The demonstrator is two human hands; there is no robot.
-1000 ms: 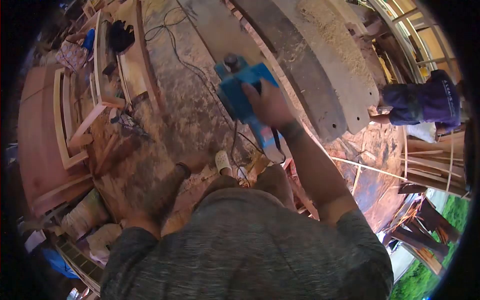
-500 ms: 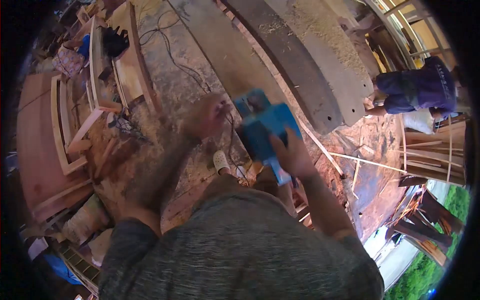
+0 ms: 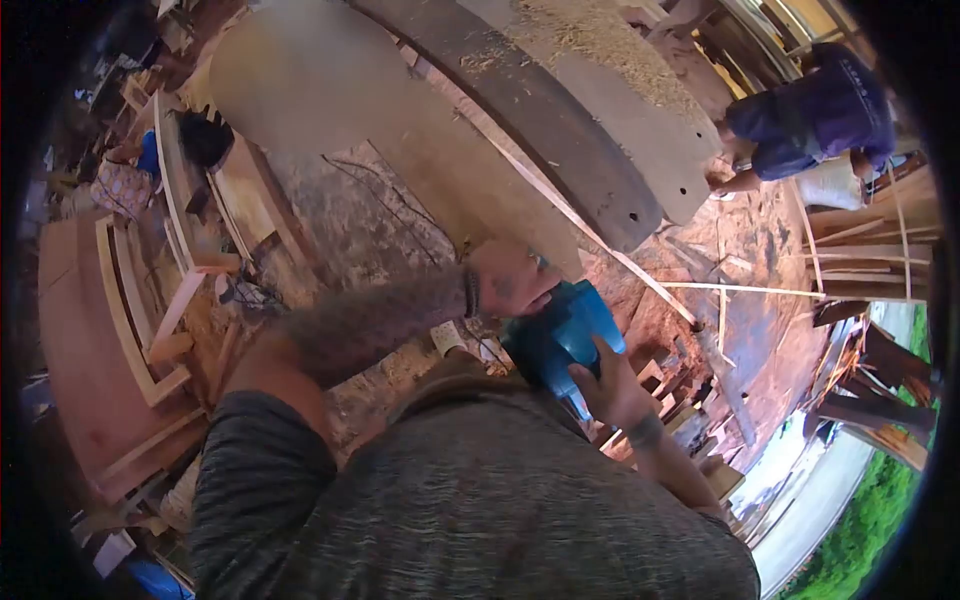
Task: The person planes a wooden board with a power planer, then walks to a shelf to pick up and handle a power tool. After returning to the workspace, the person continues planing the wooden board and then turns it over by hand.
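A: Where's the tool, & what're the hands at?
B: Blue power tool (image 3: 580, 318) at near end of brown board (image 3: 465, 175), in front of wearer. Touching the wood or just off it: can't tell. L hand (image 3: 508, 280) closed on its far end, fingers curled; exact hold pt hidden. R hand (image 3: 615, 388) gripping nearer part, thumb & finger spread on casing.
A: How to handle it well?
B: My judgement: firm 2-hand hold, wt shared, wrists loose. Fingertips on top/sides, well off the underside, esp. L ones. Tool level w/ board face, no tipping at the end edge. Cord (image 3: 385, 190) lies left of board; best kept behind the tool, clear of feet.
A: Looks?
B: Bright blue casing, boxy, rounded edges, darker on left side. Some blur; underside n/v, trigger hidden by hand.
A: Nearby?
B: Dark board (image 3: 555, 135) to right, hole at near end; paler board (image 3: 640, 130) beyond, w/ shavings (image 3: 600, 45) toward far end. Person (image 3: 840, 105) bent over at far right.
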